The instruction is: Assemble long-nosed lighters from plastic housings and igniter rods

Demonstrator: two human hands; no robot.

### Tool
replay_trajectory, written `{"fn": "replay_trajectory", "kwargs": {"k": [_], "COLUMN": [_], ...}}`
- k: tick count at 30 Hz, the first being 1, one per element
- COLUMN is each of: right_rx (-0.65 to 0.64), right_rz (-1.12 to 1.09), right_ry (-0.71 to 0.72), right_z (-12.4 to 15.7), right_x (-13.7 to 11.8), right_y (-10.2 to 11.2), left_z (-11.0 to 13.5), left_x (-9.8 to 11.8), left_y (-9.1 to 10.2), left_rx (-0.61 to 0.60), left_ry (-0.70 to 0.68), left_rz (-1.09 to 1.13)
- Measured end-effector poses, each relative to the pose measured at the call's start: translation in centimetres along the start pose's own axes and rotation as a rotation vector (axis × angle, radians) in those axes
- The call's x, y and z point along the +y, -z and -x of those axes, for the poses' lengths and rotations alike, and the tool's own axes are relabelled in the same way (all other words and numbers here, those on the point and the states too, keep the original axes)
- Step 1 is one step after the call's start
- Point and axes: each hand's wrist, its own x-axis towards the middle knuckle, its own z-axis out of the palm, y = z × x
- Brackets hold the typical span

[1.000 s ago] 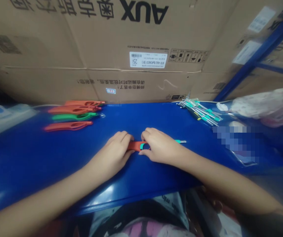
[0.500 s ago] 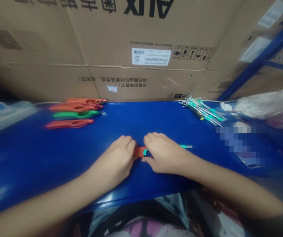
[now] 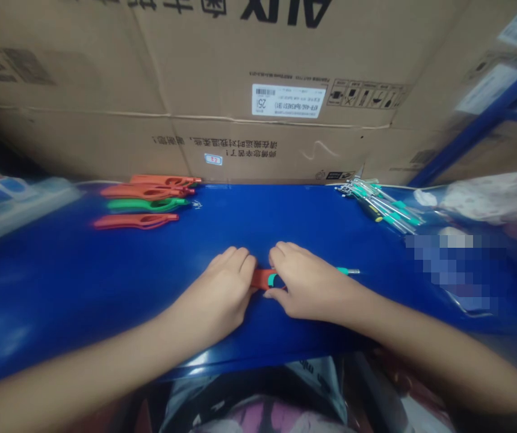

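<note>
An orange plastic handle (image 3: pixel 262 279) lies low over the blue table, mostly covered by my hands. My left hand (image 3: pixel 233 279) is closed round its left end. Over its right part, my right hand (image 3: pixel 301 279) is closed, the thumb low near a teal piece (image 3: pixel 271 280) set in the handle. To the right of that hand a thin rod (image 3: pixel 349 271), teal with a metal tip, sticks out. Back left lie several orange handles (image 3: pixel 136 221) and a green handle (image 3: pixel 145 205), with oval openings. Metal rods with teal parts (image 3: pixel 387 207) are piled back right.
A large cardboard box (image 3: pixel 222 72) stands along the back edge of the blue table (image 3: pixel 240 210). A clear plastic container (image 3: pixel 27 207) is at the far left. On the right are pale patterned cloth or bags (image 3: pixel 488 195) and a blue metal post (image 3: pixel 479 120).
The view has swung slightly, so everything sits a little further right. Both hands keep their hold on the orange handle, with no clear movement along it.
</note>
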Motion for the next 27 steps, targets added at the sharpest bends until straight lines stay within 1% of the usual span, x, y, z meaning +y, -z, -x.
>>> {"fn": "replay_trajectory", "kwargs": {"k": [6,10,12,16,19,23,25,27], "right_rx": [-0.001,-0.004,-0.008,-0.008,0.025,0.115,0.136,0.147], "right_rz": [0.061,0.049,0.002,-0.089,-0.11,-0.168,-0.236,-0.302], "right_ry": [0.007,0.019,0.032,0.068,0.079,0.075,0.072,0.049], "right_z": [0.2,0.1,0.1,-0.2,-0.6,-1.3,-1.7,-2.2], "right_x": [-0.4,-0.2,0.1,0.9,1.4,2.4,3.3,4.4], "right_y": [0.0,-0.2,-0.1,0.1,-0.1,-0.6,-0.6,-0.4], "left_z": [0.0,-0.1,-0.2,-0.5,-1.0,-1.7,-2.0,-2.3], "left_x": [0.2,0.3,0.1,-0.8,-1.8,-3.1,-3.7,-4.2], "left_y": [-0.3,-0.2,0.2,0.5,0.1,-0.9,-1.4,-1.6], "left_rx": [0.022,-0.013,-0.037,-0.049,-0.015,0.067,0.103,0.132], "left_ry": [-0.022,-0.006,0.005,-0.013,-0.062,-0.134,-0.131,-0.098], "left_rz": [-0.046,-0.041,0.006,0.178,0.236,0.221,0.238,0.281]}}
